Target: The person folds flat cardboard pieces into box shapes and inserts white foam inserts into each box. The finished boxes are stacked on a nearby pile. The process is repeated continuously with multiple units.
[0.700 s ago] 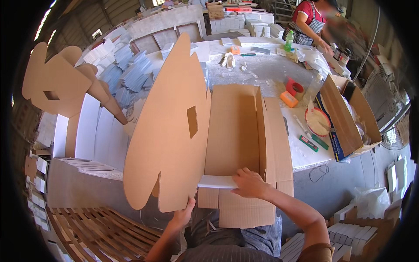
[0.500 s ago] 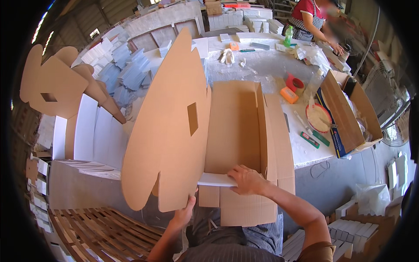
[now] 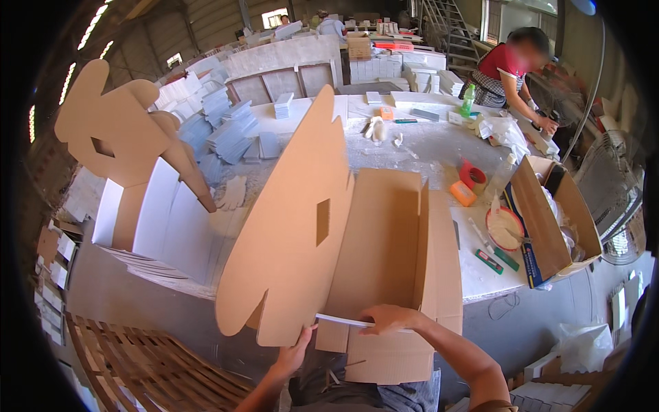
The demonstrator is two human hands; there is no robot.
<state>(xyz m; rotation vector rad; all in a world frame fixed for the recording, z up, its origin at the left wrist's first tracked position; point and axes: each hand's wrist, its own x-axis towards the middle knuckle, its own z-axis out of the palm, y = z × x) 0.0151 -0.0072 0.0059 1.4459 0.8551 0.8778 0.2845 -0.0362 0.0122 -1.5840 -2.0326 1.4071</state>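
Observation:
A brown cardboard box lies open in front of me, its inside facing up. Its large lid panel, with curved edges and a small rectangular cutout, stands raised on the left. My left hand grips the lower edge of that panel, thumb against the cardboard. My right hand is closed on a narrow white strip across the box's near end. Whether this strip is part of the box, I cannot tell. Below it, cardboard flaps hang over the near edge toward my lap.
Another opened box, white outside, stands at left. On the table's right are a bowl of paste, a red tape roll, an orange block and a long carton. A co-worker stands far right; a slatted pallet lies lower left.
My view has tilted up, so the box sits lower in it. The white strip now looks thinner, and my right hand has turned over it. My left hand keeps its hold.

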